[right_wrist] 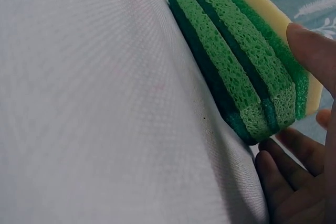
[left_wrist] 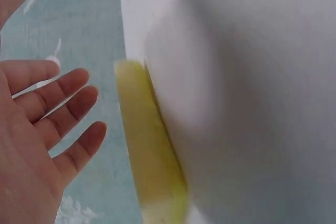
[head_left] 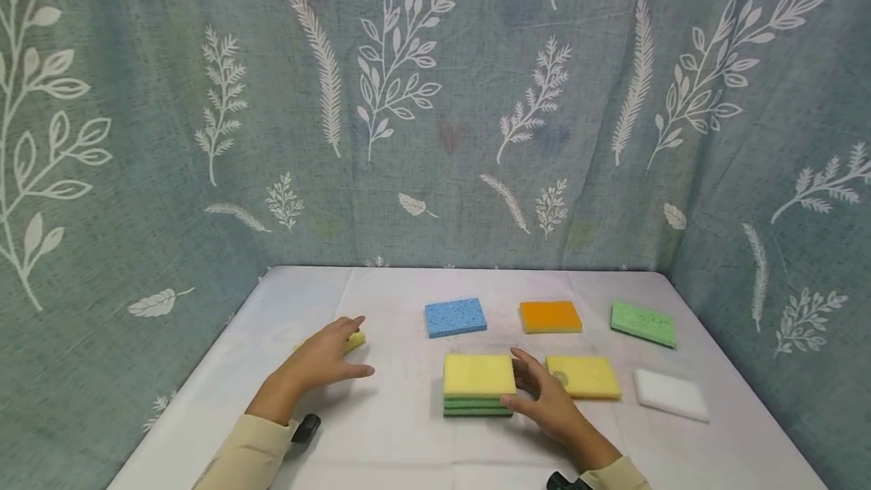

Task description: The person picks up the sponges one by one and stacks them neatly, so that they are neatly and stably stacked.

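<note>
A stack of sponges [head_left: 478,392] lies mid-table: light green layers with dark green scourer below, a yellow one with a green scourer side on top. My right hand [head_left: 547,403] curls round the stack's right end, thumb at the front and fingers at the end. In the right wrist view the thumb [right_wrist: 310,48] overlaps the top yellow sponge [right_wrist: 262,1], and the fingertips meet the lower corner. At the left, my left hand [head_left: 320,358] is spread over a yellow sponge [head_left: 355,341], mostly hidden from the head view. The left wrist view shows this yellow sponge [left_wrist: 149,145] apart from the fingers.
Behind the stack lie a blue sponge [head_left: 456,317], an orange sponge [head_left: 551,317] and a green sponge [head_left: 643,323]. Right of my right hand are another yellow sponge [head_left: 588,378] and a white sponge [head_left: 671,395]. Leaf-patterned cloth [head_left: 449,195] encloses the white table [head_left: 395,437] on three sides.
</note>
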Demonstrator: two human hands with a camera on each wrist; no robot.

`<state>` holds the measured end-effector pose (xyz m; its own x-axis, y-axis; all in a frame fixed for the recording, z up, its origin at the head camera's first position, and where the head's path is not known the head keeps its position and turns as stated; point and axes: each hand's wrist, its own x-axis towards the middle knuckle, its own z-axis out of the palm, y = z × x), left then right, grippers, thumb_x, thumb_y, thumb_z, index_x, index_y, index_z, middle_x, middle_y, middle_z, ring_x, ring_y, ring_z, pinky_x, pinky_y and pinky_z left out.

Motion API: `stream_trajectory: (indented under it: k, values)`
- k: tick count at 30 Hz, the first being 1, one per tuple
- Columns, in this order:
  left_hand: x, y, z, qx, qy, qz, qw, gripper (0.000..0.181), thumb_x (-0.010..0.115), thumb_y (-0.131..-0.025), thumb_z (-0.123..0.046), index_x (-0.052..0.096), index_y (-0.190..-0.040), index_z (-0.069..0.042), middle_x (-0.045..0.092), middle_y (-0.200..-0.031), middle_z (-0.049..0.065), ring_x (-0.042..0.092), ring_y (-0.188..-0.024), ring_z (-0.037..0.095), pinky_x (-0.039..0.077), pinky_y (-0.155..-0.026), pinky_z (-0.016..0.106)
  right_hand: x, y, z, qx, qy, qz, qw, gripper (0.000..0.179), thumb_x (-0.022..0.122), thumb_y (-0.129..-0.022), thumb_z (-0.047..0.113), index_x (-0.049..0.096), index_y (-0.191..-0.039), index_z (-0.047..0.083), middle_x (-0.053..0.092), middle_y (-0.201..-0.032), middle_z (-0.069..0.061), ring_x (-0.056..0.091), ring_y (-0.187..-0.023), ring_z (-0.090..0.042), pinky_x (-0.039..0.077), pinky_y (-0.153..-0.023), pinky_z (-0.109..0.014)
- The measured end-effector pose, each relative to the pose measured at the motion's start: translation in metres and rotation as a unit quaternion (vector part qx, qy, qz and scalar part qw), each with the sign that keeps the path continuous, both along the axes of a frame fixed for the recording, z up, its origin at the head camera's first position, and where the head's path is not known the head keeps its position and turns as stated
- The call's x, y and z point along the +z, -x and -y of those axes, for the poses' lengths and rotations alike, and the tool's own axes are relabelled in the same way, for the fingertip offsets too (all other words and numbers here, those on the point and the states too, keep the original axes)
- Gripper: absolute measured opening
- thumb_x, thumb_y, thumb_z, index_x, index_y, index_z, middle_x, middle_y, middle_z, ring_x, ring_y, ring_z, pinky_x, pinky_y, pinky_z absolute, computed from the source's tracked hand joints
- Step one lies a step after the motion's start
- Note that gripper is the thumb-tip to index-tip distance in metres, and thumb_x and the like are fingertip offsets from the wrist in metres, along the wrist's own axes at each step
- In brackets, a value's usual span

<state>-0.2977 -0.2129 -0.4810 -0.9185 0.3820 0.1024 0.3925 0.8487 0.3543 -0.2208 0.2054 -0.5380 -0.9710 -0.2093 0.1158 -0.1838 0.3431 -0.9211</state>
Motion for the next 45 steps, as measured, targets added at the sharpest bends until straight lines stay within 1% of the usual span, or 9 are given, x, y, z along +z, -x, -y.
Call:
stream_trajectory:
  k: [3,6,13,17,21,26,31,37,45]
  values:
    - [-0.001,0.001,0.01,0.025,-0.007,0.003,0.9997,0.107,0.077,-0.069,-0.065,0.035,-0.151,-0.011,0.044,-0.144,0.014,0.044,-0.129,0.035,0.038,-0.1,0.057,0.0,0.0,0.0,-0.002,0.002,-0.001,1.0,0.091,0.081,-0.079,0.038,0.031,-0.152,0.015,0.045,-0.144,-0.014,0.053,-0.121,-0.028,0.04,-0.103,-0.048]
    - [-0.003,0.004,0.017,0.044,-0.011,-0.001,0.999,0.108,0.079,-0.068,-0.063,0.035,-0.151,-0.01,0.046,-0.142,0.015,0.048,-0.124,0.035,0.041,-0.097,0.057,0.001,0.001,-0.001,-0.001,0.011,-0.003,0.9999,0.092,0.082,-0.079,0.035,0.031,-0.152,0.015,0.045,-0.145,-0.014,0.053,-0.122,-0.029,0.04,-0.103,-0.048]
    - [-0.009,0.003,0.033,0.06,-0.023,-0.003,0.9979,0.106,0.08,-0.07,-0.058,0.036,-0.149,-0.004,0.045,-0.14,0.019,0.047,-0.124,0.038,0.04,-0.097,0.058,0.0,-0.001,0.0,0.006,0.02,0.002,0.9998,0.092,0.083,-0.078,0.033,0.032,-0.152,0.015,0.045,-0.144,-0.016,0.051,-0.124,-0.03,0.04,-0.103,-0.047]
    - [-0.009,0.002,0.04,0.067,-0.023,-0.014,0.9974,0.105,0.08,-0.07,-0.058,0.036,-0.149,-0.004,0.045,-0.14,0.02,0.046,-0.125,0.04,0.039,-0.097,0.06,-0.001,0.0,0.001,0.006,0.022,0.006,0.9997,0.094,0.084,-0.077,0.034,0.032,-0.152,0.016,0.044,-0.145,-0.015,0.051,-0.124,-0.03,0.04,-0.104,-0.047]
    - [-0.008,0.002,0.047,0.07,-0.006,-0.027,0.9972,0.105,0.079,-0.07,-0.059,0.037,-0.148,-0.002,0.045,-0.14,0.022,0.044,-0.125,0.043,0.039,-0.096,0.061,-0.002,0.002,0.002,0.003,0.016,0.005,0.9999,0.094,0.084,-0.075,0.035,0.032,-0.152,0.016,0.045,-0.145,-0.016,0.052,-0.123,-0.03,0.04,-0.104,-0.048]
    - [-0.014,0.004,0.056,0.077,0.027,-0.041,0.9958,0.109,0.077,-0.069,-0.064,0.038,-0.146,0.003,0.045,-0.138,0.026,0.043,-0.124,0.047,0.036,-0.096,0.064,-0.001,0.001,0.002,0.006,0.005,0.007,0.9999,0.097,0.085,-0.073,0.039,0.033,-0.152,0.014,0.045,-0.144,-0.017,0.052,-0.123,-0.03,0.04,-0.104,-0.048]
    - [-0.018,0.007,0.059,0.091,0.053,-0.039,0.9937,0.113,0.077,-0.067,-0.067,0.038,-0.144,0.006,0.047,-0.135,0.03,0.044,-0.121,0.049,0.035,-0.095,0.066,-0.001,0.001,0.001,0.008,0.002,0.002,1.0,0.098,0.085,-0.073,0.039,0.033,-0.151,0.013,0.046,-0.144,-0.017,0.052,-0.124,-0.03,0.04,-0.104,-0.048]
    - [-0.021,0.005,0.064,0.1,0.073,-0.029,0.9919,0.112,0.078,-0.065,-0.066,0.042,-0.141,0.008,0.05,-0.13,0.03,0.047,-0.116,0.049,0.036,-0.092,0.065,-0.001,-0.001,0.0,0.013,0.008,0.0,0.9999,0.098,0.085,-0.073,0.038,0.033,-0.152,0.013,0.046,-0.144,-0.017,0.051,-0.124,-0.031,0.04,-0.103,-0.046]
    - [-0.023,0.004,0.068,0.104,0.055,-0.004,0.9931,0.114,0.08,-0.065,-0.063,0.038,-0.142,0.009,0.049,-0.13,0.032,0.048,-0.115,0.047,0.038,-0.091,0.064,0.0,-0.002,0.001,0.021,0.018,-0.003,0.9996,0.097,0.085,-0.074,0.037,0.033,-0.152,0.012,0.046,-0.143,-0.016,0.052,-0.123,-0.03,0.041,-0.102,-0.045]
